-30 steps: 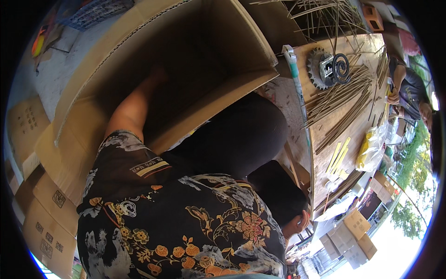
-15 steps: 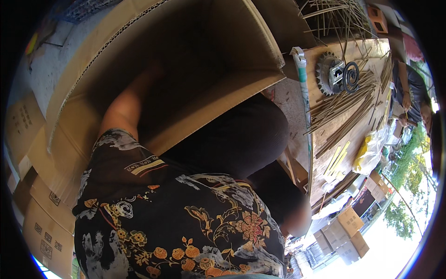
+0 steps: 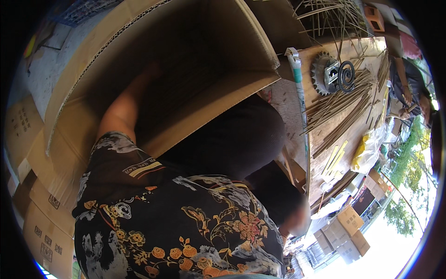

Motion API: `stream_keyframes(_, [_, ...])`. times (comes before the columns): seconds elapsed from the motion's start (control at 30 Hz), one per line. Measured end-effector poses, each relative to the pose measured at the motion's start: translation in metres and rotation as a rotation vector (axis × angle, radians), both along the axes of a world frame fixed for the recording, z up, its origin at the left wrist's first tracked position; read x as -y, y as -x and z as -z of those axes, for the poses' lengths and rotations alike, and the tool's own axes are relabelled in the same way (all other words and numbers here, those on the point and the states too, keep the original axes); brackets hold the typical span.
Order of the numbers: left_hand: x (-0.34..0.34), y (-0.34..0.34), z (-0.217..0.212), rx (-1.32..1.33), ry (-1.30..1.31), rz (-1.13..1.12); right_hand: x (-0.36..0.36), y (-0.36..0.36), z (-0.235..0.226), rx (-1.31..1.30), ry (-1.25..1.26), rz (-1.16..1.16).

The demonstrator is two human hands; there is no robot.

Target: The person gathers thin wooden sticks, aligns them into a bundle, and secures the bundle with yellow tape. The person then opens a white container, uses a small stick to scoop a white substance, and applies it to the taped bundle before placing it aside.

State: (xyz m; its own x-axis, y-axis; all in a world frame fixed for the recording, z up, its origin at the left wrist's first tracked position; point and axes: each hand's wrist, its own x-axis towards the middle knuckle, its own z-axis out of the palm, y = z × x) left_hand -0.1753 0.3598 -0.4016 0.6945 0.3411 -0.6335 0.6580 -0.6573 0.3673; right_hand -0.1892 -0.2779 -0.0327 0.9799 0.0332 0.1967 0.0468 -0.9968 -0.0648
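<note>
I lean over a large open cardboard box (image 3: 88, 65) that lies on its side, its flap (image 3: 218, 95) crossing the middle of the view. My left arm (image 3: 121, 108), bare below a dark flowered sleeve, reaches up into the box's shaded inside. My left hand (image 3: 152, 70) is only dimly visible there, and its fingers cannot be made out. My right hand is out of view. Dark trousers (image 3: 232, 139) show below the flap.
A wooden table (image 3: 332, 149) on the right holds several thin sticks (image 3: 341, 107), a toothed metal wheel (image 3: 320, 69), a black spiral coil (image 3: 346, 75), yellow strips (image 3: 335, 158) and a yellow bag (image 3: 363, 149). Another person (image 3: 409, 88) sits beyond it. Stacked cartons (image 3: 42, 218) stand on the left.
My head has dropped closer to the box, which now fills more of the view. My left arm has gone deeper into its shaded inside.
</note>
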Motion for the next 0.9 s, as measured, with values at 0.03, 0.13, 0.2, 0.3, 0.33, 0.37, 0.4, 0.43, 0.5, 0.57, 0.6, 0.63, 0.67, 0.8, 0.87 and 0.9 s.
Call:
stream_keyframes(0.03, [-0.004,0.005,0.016,-0.051,0.01,0.016,0.002,-0.001,0.001,-0.005,-0.002,-0.003])
stream_keyframes(0.13, [-0.006,0.011,0.025,0.087,-0.074,0.049,0.007,-0.001,0.003,-0.004,-0.044,-0.017])
stream_keyframes(0.2, [-0.009,0.004,0.013,-0.025,-0.036,0.093,0.01,0.0,0.006,0.012,-0.036,-0.043])
stream_keyframes(0.3, [-0.006,0.008,0.009,0.0,0.015,0.011,0.003,-0.004,0.006,0.024,-0.038,-0.084])
stream_keyframes(0.33, [-0.005,0.012,0.01,0.04,0.032,-0.043,0.0,-0.007,0.005,0.025,-0.041,-0.1])
stream_keyframes(0.37, [-0.005,0.013,0.009,0.044,0.04,-0.031,-0.001,-0.007,0.005,0.028,-0.032,-0.104])
stream_keyframes(0.4, [-0.004,0.013,0.008,0.048,0.048,-0.019,-0.002,-0.008,0.005,0.03,-0.023,-0.109])
stream_keyframes(0.43, [-0.003,0.014,0.007,0.052,0.055,-0.007,-0.001,-0.008,0.004,0.032,-0.014,-0.114])
stream_keyframes(0.5, [-0.002,0.01,-0.007,0.038,0.043,-0.001,0.001,-0.006,0.005,0.026,-0.044,-0.086])
stream_keyframes(0.57, [-0.006,0.009,-0.011,0.066,0.051,-0.001,-0.002,-0.006,0.006,0.03,-0.029,-0.077])
stream_keyframes(0.6, [-0.01,0.011,-0.005,0.102,0.066,-0.004,-0.006,-0.007,0.005,0.038,0.0,-0.081])
stream_keyframes(0.63, [-0.013,0.014,0.001,0.138,0.08,-0.007,-0.009,-0.008,0.005,0.046,0.03,-0.086])
stream_keyframes(0.67, [-0.016,0.017,0.01,0.188,0.112,-0.033,-0.012,-0.009,0.005,0.054,0.024,-0.087])
stream_keyframes(0.8, [-0.016,0.01,-0.011,0.162,0.122,-0.014,-0.005,-0.007,0.012,0.081,0.003,-0.086])
stream_keyframes(0.87, [-0.013,0.001,-0.053,0.063,0.186,-0.006,-0.001,-0.008,0.015,0.093,-0.028,-0.099])
stream_keyframes(0.9, [-0.013,-0.003,-0.071,0.027,0.283,-0.03,-0.002,-0.008,0.015,0.091,-0.047,-0.093])
